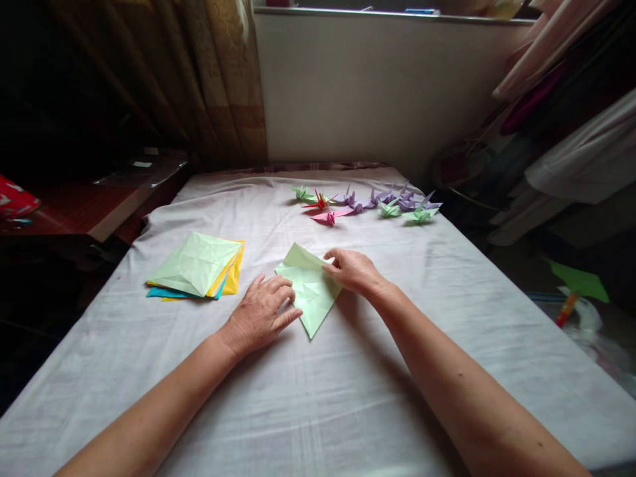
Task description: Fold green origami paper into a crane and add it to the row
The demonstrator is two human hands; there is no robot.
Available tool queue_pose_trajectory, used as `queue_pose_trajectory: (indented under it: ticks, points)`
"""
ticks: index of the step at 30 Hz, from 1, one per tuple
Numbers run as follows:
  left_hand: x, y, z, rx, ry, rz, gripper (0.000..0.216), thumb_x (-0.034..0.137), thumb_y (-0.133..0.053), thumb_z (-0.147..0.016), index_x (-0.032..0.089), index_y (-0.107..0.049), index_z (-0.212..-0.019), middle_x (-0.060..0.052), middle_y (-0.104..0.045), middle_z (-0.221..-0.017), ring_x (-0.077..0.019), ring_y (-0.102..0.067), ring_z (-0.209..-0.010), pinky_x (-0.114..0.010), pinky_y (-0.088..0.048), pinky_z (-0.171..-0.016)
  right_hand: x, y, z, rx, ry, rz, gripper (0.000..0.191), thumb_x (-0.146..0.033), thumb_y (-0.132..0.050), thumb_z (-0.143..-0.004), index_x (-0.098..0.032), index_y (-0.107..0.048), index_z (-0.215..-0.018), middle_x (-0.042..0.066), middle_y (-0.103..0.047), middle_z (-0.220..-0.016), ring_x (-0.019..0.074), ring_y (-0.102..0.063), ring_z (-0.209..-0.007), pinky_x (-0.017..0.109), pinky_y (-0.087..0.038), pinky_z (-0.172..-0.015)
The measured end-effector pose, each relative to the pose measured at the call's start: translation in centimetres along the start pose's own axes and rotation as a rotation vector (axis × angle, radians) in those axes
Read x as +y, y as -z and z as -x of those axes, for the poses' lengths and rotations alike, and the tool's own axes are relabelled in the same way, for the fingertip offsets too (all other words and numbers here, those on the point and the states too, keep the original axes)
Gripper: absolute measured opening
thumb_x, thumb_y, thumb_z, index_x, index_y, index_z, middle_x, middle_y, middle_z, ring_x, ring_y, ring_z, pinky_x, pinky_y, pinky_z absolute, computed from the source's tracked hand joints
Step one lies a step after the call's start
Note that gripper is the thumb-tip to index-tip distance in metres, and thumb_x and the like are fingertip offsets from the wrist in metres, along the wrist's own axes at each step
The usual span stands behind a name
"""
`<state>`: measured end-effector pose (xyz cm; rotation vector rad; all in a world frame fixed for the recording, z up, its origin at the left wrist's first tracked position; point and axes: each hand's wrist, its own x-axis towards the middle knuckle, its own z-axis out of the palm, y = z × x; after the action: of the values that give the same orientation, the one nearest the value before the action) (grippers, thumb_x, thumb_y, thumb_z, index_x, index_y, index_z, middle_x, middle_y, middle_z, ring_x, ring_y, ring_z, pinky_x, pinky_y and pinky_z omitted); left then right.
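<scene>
A light green sheet of origami paper [312,291] with crease lines lies on the cloth-covered table between my hands, one corner toward me. My left hand [265,306] rests at its left edge, fingers spread, thumb and fingertips touching the paper. My right hand [352,268] pinches the sheet's upper right edge between thumb and fingers. The far part of the sheet appears slightly raised or folded over. To the left sits a stack of creased paper [196,262], light green on top, with yellow and blue sheets showing beneath.
Several folded paper cranes, among them a red crane [320,201], a pink crane [330,216], purple cranes [352,200] and green cranes [421,213], stand near the table's far edge. A curtain [218,79] hangs behind; clothes [586,152] hang at the right.
</scene>
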<state>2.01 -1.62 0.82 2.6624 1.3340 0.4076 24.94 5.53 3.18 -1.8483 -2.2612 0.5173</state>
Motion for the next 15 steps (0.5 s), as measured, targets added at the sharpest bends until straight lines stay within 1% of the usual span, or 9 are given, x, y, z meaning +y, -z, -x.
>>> queue_pose_trajectory:
  ticks: [2,4,6,7,8,9,11,13,15]
  points:
    - [0.2,0.0,-0.9,0.012,0.04,0.028,0.019,0.038,-0.051,-0.096,0.02,-0.058,-0.096,-0.009,-0.065,-0.119,-0.0233,-0.059,-0.114,-0.055,-0.029,-0.114,0.8,0.2,1.0,-0.054,-0.002,-0.053,0.024,-0.031,-0.057,-0.09,-0.022,-0.069,-0.108,0.001,-0.074,-0.08,0.0161,-0.066,-0.072,0.024,-0.045,-0.063]
    - [0.4,-0.2,-1.4,0.019,0.062,0.041,0.013,0.032,-0.056,-0.094,0.02,-0.057,-0.094,-0.009,-0.065,-0.119,-0.0237,-0.06,-0.113,-0.055,-0.031,-0.113,1.7,0.4,2.0,-0.113,0.029,-0.194,0.031,-0.028,-0.056,-0.089,-0.019,-0.065,-0.117,0.001,-0.073,-0.081,0.0139,-0.064,-0.068,0.022,-0.045,-0.06]
    - [0.2,-0.3,-1.8,0.008,0.048,0.068,0.011,0.028,-0.06,-0.09,0.02,-0.057,-0.097,-0.009,-0.064,-0.121,-0.0241,-0.059,-0.115,-0.055,-0.032,-0.112,2.6,0.5,3.2,-0.147,0.109,-0.385,0.053,-0.019,-0.058,-0.083,-0.017,-0.052,-0.136,0.003,-0.072,-0.093,0.0129,-0.064,-0.072,0.022,-0.048,-0.062]
    - [0.0,-0.4,-1.8,-0.003,0.032,0.089,0.013,0.027,-0.061,-0.09,0.02,-0.057,-0.1,-0.009,-0.064,-0.122,-0.0241,-0.058,-0.116,-0.054,-0.032,-0.113,3.0,0.6,3.7,-0.168,0.176,-0.441,0.064,-0.012,-0.056,-0.08,-0.02,-0.045,-0.142,0.003,-0.071,-0.101,0.0122,-0.064,-0.074,0.022,-0.049,-0.065]
    - [-0.3,-0.4,-1.9,-0.015,0.013,0.111,0.017,0.028,-0.061,-0.089,0.02,-0.058,-0.104,-0.009,-0.063,-0.124,-0.024,-0.058,-0.118,-0.053,-0.033,-0.113,3.4,0.6,4.2,-0.186,0.25,-0.452,0.071,-0.007,-0.055,-0.076,-0.023,-0.043,-0.144,0.002,-0.07,-0.107,0.0118,-0.064,-0.076,0.022,-0.05,-0.067]
    - [-0.7,-0.4,-2.0,-0.028,-0.005,0.132,0.02,0.029,-0.062,-0.089,0.021,-0.058,-0.107,-0.009,-0.062,-0.126,-0.0239,-0.057,-0.12,-0.052,-0.034,-0.112,3.7,0.5,4.6,-0.17,0.323,-0.427,0.075,-0.004,-0.053,-0.073,-0.025,-0.044,-0.144,0.003,-0.068,-0.114,0.012,-0.064,-0.081,0.023,-0.051,-0.07]
    - [-1.7,-0.3,-2.3,-0.053,-0.04,0.159,0.026,0.032,-0.062,-0.089,0.022,-0.058,-0.112,-0.009,-0.062,-0.128,-0.0237,-0.056,-0.122,-0.049,-0.036,-0.111,4.2,0.2,5.2,-0.091,0.453,-0.297,0.074,0.002,-0.05,-0.069,-0.027,-0.053,-0.137,0.003,-0.065,-0.118,0.0133,-0.063,-0.09,0.025,-0.051,-0.078]
    - [-2.4,-0.1,-2.6,-0.081,-0.08,0.172,0.026,0.034,-0.062,-0.089,0.022,-0.059,-0.113,-0.008,-0.062,-0.128,-0.0233,-0.056,-0.122,-0.049,-0.037,-0.111,4.3,-0.1,5.4,0.015,0.539,-0.107,0.064,0.004,-0.05,-0.07,-0.027,-0.064,-0.124,0.004,-0.066,-0.114,0.0154,-0.061,-0.095,0.03,-0.05,-0.084]
    - [-2.6,0.3,-2.9,-0.095,-0.114,0.161,0.023,0.033,-0.061,-0.09,0.023,-0.06,-0.111,-0.007,-0.063,-0.126,-0.0234,-0.056,-0.122,-0.051,-0.034,-0.113,4.2,-0.3,5.5,0.101,0.582,0.07,0.05,0.002,-0.053,-0.074,-0.027,-0.071,-0.111,0.007,-0.066,-0.114,0.0191,-0.061,-0.1,0.036,-0.048,-0.09]
